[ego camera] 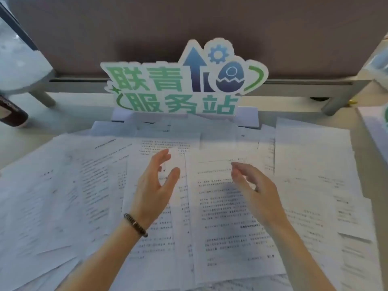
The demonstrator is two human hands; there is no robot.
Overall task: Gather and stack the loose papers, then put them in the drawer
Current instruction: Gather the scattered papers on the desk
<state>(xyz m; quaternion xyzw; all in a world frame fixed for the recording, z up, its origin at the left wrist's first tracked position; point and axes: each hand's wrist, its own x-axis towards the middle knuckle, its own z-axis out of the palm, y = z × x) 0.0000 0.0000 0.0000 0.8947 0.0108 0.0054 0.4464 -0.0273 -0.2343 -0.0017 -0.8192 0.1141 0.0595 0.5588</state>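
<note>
Loose white printed paper sheets overlap across desk, filling lower frame; print blurred, illegible. Left hand and right hand hover centre, fingers relaxed, spread, empty. Drawer out of view.

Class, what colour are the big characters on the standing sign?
Green, on the sign; head view.

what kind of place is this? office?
Probably an office desk or service counter: printed papers spread over the desk, a cut-out sign with green characters standing at the back, and a fabric partition panel behind it.
</note>
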